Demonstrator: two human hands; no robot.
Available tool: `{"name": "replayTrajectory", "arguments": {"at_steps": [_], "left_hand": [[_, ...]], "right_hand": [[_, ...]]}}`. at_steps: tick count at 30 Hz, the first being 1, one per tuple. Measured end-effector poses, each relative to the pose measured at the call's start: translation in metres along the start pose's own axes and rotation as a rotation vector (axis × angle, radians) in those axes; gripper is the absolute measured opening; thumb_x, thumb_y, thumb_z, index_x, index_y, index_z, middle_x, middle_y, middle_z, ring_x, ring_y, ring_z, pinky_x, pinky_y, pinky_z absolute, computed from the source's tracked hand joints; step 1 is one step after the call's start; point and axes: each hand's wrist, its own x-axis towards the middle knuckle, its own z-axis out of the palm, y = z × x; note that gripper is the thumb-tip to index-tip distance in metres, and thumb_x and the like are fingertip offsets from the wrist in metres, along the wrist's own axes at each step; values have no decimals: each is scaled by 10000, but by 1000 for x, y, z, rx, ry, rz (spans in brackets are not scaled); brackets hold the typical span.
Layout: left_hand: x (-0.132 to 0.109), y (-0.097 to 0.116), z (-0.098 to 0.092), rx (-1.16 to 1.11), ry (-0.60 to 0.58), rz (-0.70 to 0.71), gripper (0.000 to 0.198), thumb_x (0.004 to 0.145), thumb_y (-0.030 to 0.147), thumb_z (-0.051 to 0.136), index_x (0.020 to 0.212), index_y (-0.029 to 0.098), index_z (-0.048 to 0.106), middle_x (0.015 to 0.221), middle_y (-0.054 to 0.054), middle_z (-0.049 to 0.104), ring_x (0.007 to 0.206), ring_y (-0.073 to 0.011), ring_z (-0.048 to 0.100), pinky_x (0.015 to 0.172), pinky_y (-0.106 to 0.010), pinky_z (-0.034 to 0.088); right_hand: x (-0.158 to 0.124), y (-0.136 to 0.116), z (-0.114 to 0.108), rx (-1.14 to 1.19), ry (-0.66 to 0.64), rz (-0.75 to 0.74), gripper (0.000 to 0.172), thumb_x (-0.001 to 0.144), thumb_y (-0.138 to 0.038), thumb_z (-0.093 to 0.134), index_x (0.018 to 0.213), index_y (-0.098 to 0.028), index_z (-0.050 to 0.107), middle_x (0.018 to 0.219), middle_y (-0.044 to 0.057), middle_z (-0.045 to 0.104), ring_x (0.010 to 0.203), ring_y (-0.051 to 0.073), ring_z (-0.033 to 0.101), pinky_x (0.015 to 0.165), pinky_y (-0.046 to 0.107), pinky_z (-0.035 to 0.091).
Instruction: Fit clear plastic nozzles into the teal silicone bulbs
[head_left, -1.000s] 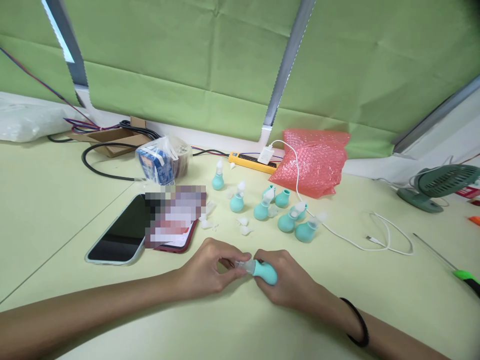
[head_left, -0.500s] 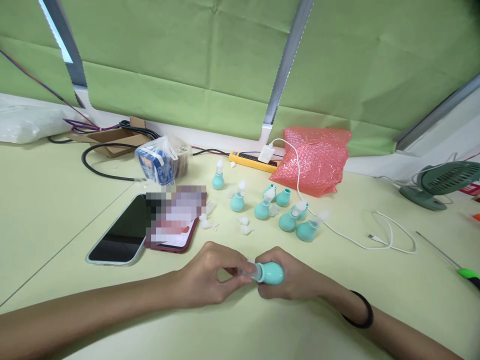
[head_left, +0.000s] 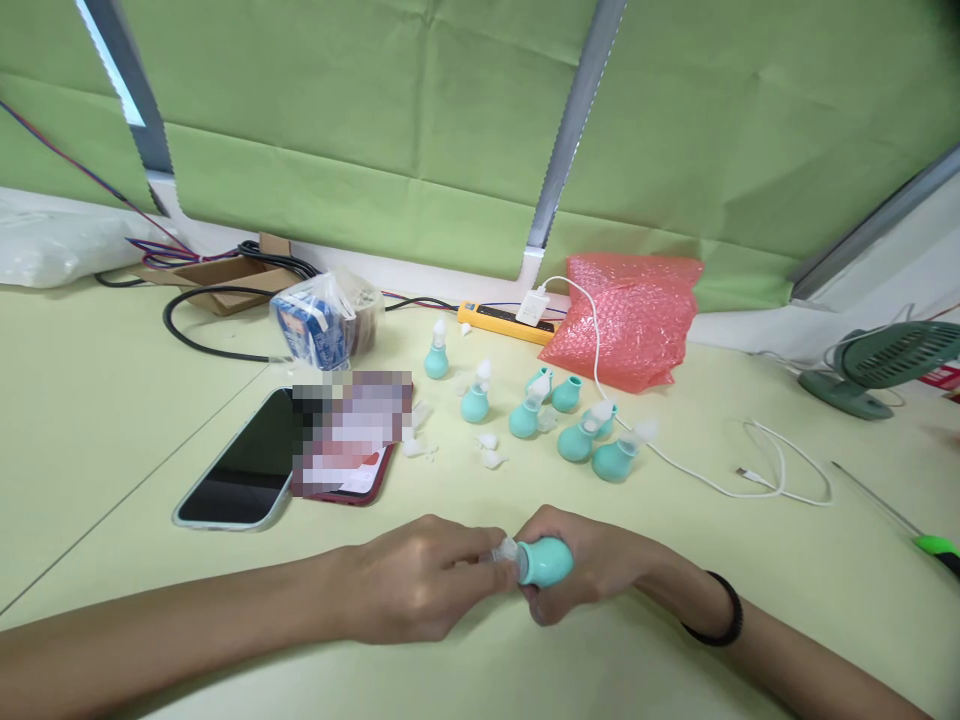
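Observation:
Low in the middle of the head view, my right hand [head_left: 581, 560] wraps round a teal rubber bulb [head_left: 547, 561], which lies on its side with its neck to the left. My left hand [head_left: 427, 575] pinches the clear plastic nozzle [head_left: 506, 552] at that neck. Nozzle and bulb meet end to end, partly hidden by my fingers. Beyond my hands stand several nasal aspirators, teal bulbs with clear nozzles and white tips, among them one aspirator [head_left: 475, 400]. A teal bulb without a nozzle [head_left: 566, 394] stands behind them. Small white tips [head_left: 491, 459] lie loose on the table.
Two phones lie at the left, one dark [head_left: 236, 465] and one with a lit screen [head_left: 352, 460]. A yellow power strip [head_left: 506, 323], a pink bubble-wrap bag [head_left: 637, 325] and a bagged blue pack [head_left: 319, 320] line the back. A white cable [head_left: 720, 488], screwdriver [head_left: 934, 546] and green fan [head_left: 892, 360] are right.
My left hand has turned over, its back now facing up, and sits slightly lower. My right hand has tilted a little, with the bulb shifted slightly down and right.

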Motion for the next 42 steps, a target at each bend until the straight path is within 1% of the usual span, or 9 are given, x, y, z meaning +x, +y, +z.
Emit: {"name": "replayTrajectory", "arguments": {"at_steps": [5, 11, 14, 19, 22, 26, 32, 38, 42], "left_hand": [[6, 9, -7, 85, -152, 72, 287, 829, 75, 295, 800, 112, 578, 663, -98, 602, 474, -134, 520, 380, -220, 379], [5, 11, 0, 159, -41, 163, 240, 740, 21, 422, 571, 137, 547, 663, -106, 608, 488, -137, 520, 300, -215, 337], [2, 5, 2, 125, -15, 172, 160, 745, 39, 432, 692, 111, 566, 775, -141, 624, 544, -147, 562, 372, -217, 427], [3, -17, -6, 179, 39, 35, 298, 772, 107, 412, 1067, 103, 456, 1052, -142, 556, 903, -198, 549, 754, -319, 481], [7, -34, -18, 352, -64, -150, 307, 754, 123, 420, 1053, 107, 490, 1043, -130, 535, 962, -232, 479, 767, -359, 448], [9, -49, -29, 668, -333, -381, 166, 735, 142, 457, 760, 102, 617, 930, -153, 519, 898, -296, 439, 676, -414, 405], [5, -53, -26, 838, -534, -470, 163, 697, 82, 483, 636, 111, 632, 879, -156, 521, 879, -307, 427, 637, -409, 346], [4, -54, -21, 780, -454, -402, 175, 699, 29, 456, 618, 109, 588, 714, -117, 551, 817, -274, 462, 605, -391, 344], [9, -42, -22, 454, -191, -430, 115, 730, 127, 474, 673, 111, 573, 652, -72, 568, 720, -208, 491, 598, -332, 385]], "right_hand": [[-3, -2, 2, -23, -101, -10, 87, 578, -119, 593, 580, -150, 512, 539, -61, 466, 474, 48, 396, 424, 158, 319], [-1, -1, 0, -22, -131, -25, 77, 604, -182, 609, 625, -144, 545, 539, -58, 455, 480, 53, 393, 445, 168, 333], [-1, -3, 5, 10, -5, -129, 160, 613, -235, 632, 731, -145, 572, 593, -46, 470, 517, 61, 399, 474, 172, 343], [3, 2, 18, -24, 437, -238, 202, 679, -353, 586, 685, -153, 554, 537, -47, 395, 497, 72, 348, 446, 178, 307], [9, 6, 21, -100, 556, -297, 243, 695, -369, 574, 627, -140, 528, 550, -35, 389, 525, 79, 343, 471, 190, 308], [16, 8, 21, -55, 626, -325, 243, 718, -375, 546, 668, -137, 536, 573, -27, 410, 535, 81, 350, 482, 194, 313], [18, 12, 21, 64, 594, -310, 250, 720, -384, 549, 685, -137, 535, 542, -37, 406, 480, 64, 351, 442, 187, 300], [17, 11, 24, -1, 687, -317, 230, 720, -375, 548, 814, -166, 529, 604, -28, 450, 501, 78, 398, 478, 200, 344], [16, 10, 25, -79, 763, -350, 189, 719, -354, 551, 757, -173, 513, 640, -16, 467, 578, 100, 415, 542, 211, 366]]}}
